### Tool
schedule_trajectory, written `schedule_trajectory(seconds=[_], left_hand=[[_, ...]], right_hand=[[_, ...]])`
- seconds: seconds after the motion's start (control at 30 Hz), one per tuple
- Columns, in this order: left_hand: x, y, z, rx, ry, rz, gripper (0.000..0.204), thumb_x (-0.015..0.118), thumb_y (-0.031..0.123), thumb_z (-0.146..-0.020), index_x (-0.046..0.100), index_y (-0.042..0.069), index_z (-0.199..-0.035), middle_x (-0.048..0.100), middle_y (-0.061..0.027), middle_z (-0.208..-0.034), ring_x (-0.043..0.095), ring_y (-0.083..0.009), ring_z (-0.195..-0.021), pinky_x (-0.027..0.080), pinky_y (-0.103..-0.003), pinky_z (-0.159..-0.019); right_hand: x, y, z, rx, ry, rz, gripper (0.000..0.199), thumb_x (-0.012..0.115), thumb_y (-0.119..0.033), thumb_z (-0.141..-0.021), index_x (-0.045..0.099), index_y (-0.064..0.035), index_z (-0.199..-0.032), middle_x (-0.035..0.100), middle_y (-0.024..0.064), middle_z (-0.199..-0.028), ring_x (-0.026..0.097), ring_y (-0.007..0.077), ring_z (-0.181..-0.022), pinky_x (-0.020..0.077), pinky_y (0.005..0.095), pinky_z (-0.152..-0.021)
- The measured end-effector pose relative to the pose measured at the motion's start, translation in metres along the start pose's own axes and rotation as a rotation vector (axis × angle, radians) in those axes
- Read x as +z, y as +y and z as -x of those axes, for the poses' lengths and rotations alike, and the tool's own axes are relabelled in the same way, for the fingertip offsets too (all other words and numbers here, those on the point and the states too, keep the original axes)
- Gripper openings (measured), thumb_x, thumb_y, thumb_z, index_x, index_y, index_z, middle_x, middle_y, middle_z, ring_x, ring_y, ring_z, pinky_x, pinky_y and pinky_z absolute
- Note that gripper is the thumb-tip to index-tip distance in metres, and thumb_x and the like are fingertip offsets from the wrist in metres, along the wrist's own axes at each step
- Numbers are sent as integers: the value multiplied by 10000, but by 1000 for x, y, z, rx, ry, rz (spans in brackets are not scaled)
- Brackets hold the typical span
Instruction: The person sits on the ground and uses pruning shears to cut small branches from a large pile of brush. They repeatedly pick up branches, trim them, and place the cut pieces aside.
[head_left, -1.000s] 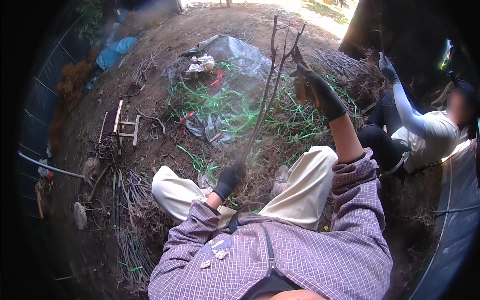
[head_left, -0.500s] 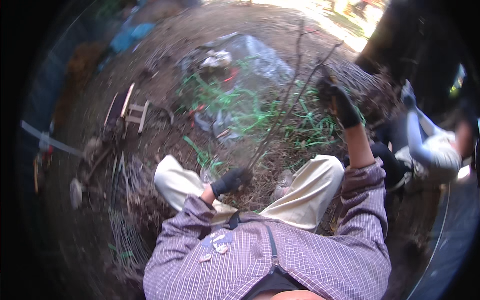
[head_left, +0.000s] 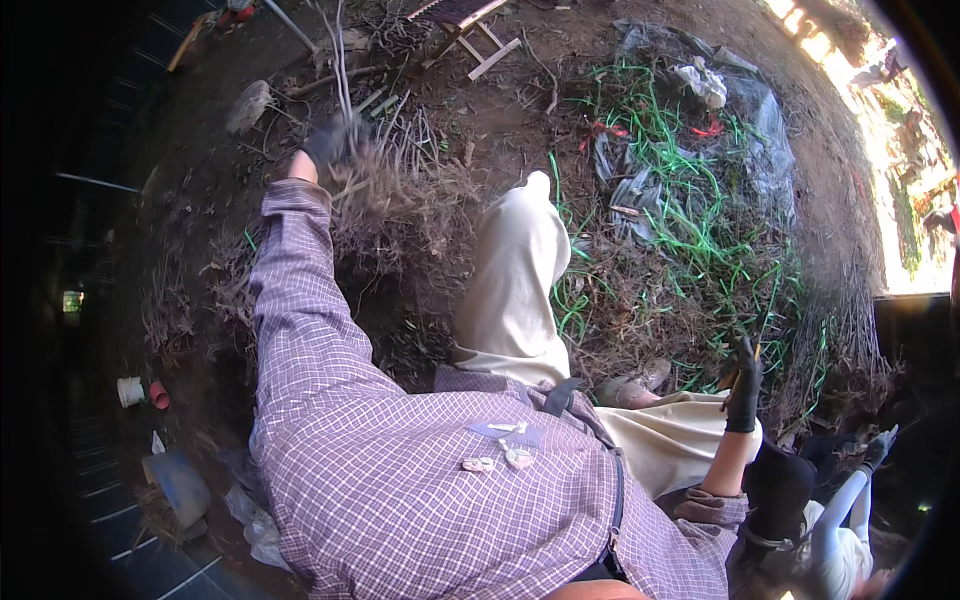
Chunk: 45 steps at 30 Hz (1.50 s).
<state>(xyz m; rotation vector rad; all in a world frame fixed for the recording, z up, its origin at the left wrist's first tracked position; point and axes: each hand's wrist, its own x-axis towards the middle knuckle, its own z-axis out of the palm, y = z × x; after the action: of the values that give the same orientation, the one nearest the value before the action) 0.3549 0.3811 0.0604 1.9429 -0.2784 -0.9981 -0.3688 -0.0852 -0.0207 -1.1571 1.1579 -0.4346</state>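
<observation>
Stems [head_left: 343, 78] in left hand [head_left: 332, 143] | pruners [head_left: 757, 352] in right hand [head_left: 742, 390]

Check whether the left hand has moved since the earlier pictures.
Yes, leftward: in the earlier pictures the left hand was below and right of the wooden stool; now it is below and left of that stool.

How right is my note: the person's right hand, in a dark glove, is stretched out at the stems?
One thing is wrong: the head view shows the left hand stretched out at the stems, not the right hand, which is near the cream trousers. The dark glove is correct.
</observation>
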Motion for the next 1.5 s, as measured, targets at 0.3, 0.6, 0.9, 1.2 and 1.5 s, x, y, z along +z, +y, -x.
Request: schedule_trajectory(seconds=[0.3, 0.6, 0.9, 1.2, 1.5], left_hand=[[17, -180, -99, -116, 150, -1030, 347, 559, 316, -975, 513, 64, -1209, 541, -114, -1177, 538, -242, -1054, 429, -345, -935], [73, -116, -161, 317, 312, -1419, 538, 571, 303, -958, 441, 30, -1402, 474, -193, -1416, 473, -330, -1278, 348, -378, -1095], [541, 73, -20, 1109, -583, -798, 298, 644, 165, -884, 645, 68, -1165, 655, -176, -1086, 622, -371, -1023, 494, -434, -902], [604, 25, -142, 695, -748, -1185, 303, 584, 289, -924, 645, 80, -1134, 673, -186, -1031, 642, -369, -947, 518, -449, -826], [655, 35, -65, 550, -948, -992, 219, 586, 314, -914, 670, 146, -1027, 676, -163, -1021, 630, -390, -930, 494, -454, -796]], right_hand=[[-28, 21, 40, -164, 285, 482, 266, 676, -293, -911, 634, -55, -1021, 543, -13, -655, 531, 99, -573, 405, 268, -524], [-73, -1, 77, -566, 717, 1340, 306, 726, -224, -804, 647, -95, -1070, 671, 137, -942, 655, 331, -872, 519, 419, -772], [-82, -12, 1, -433, 482, 1272, 329, 710, -193, -736, 600, -98, -1031, 564, 126, -880, 574, 337, -835, 457, 453, -733], [-129, -21, -8, -332, 388, 1128, 355, 713, -237, -731, 603, -99, -1039, 592, 134, -940, 581, 335, -868, 458, 444, -757], [-132, -30, 49, -77, 461, 999, 416, 716, -343, -762, 631, -116, -1100, 602, 138, -948, 588, 329, -894, 458, 456, -776]])
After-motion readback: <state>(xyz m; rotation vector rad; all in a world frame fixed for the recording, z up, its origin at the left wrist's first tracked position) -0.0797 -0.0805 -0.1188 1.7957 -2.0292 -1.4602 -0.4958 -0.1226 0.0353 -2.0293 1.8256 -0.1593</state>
